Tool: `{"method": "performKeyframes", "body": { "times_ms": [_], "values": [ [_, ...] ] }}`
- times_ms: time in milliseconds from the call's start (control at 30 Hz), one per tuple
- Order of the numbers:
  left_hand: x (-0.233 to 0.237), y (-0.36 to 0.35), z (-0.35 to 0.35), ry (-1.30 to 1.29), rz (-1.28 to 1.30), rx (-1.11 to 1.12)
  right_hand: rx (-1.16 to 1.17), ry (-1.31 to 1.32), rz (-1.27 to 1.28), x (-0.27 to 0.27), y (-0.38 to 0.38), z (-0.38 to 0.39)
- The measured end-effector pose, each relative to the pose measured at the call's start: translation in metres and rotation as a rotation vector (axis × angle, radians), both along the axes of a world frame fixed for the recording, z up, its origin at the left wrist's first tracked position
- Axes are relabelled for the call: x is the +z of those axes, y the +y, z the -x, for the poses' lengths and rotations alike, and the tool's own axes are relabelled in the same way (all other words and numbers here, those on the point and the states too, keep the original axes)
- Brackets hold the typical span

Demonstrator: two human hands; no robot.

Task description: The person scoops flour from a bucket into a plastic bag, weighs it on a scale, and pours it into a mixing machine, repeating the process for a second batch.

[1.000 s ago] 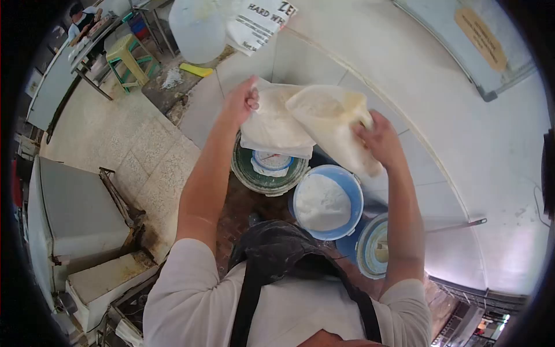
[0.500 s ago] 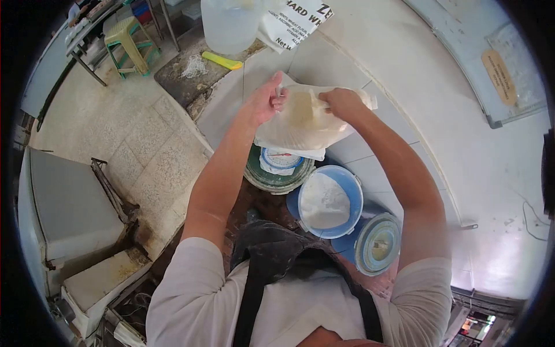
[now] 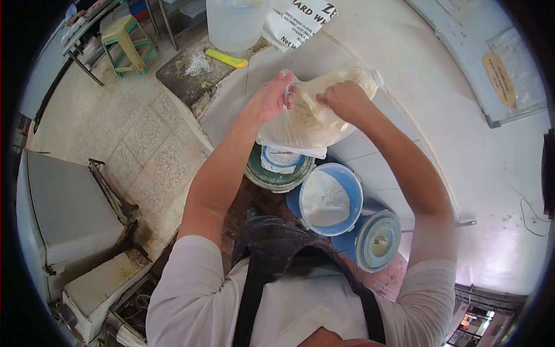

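Observation:
A clear plastic bag (image 3: 312, 124) with pale powder inside rests above a dial scale (image 3: 281, 157), partly covering it. My left hand (image 3: 276, 97) grips the bag's left edge, fingers curled round the plastic. On the bag's upper right part, my right hand (image 3: 345, 102) is closed on the plastic. The scale stands on a green round lid (image 3: 277, 184). Just below and to the right is a blue bucket (image 3: 356, 199) holding white powder.
A lidded blue bucket (image 3: 378, 242) stands at the lower right. Behind my hands are a yellow cutter (image 3: 226, 58), white strings (image 3: 198, 65), a translucent container (image 3: 234, 26) and a printed flour bag (image 3: 298, 23). A stool (image 3: 126, 45) is at the upper left.
The bag's upper right part has lifted and spread toward the wall, showing more of its contents. My right hand has shifted slightly with it; my left hand keeps its hold.

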State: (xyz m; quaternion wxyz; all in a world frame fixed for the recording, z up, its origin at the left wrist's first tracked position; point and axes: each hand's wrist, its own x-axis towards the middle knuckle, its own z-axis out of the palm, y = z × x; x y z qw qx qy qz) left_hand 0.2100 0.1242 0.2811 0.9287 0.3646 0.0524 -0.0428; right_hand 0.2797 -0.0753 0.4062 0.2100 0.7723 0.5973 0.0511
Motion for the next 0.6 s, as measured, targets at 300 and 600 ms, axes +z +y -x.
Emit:
{"method": "performKeyframes", "body": {
  "times_ms": [300, 600],
  "values": [
    [0.000, -0.006, -0.005, -0.021, 0.010, -0.023, -0.064, -0.019, -0.073, 0.018, -0.035, -0.007],
    [-0.009, -0.012, -0.010, -0.020, -0.204, 0.091, -0.296, 0.021, -0.682, -0.008, -0.125, 0.017]
  ]
}}
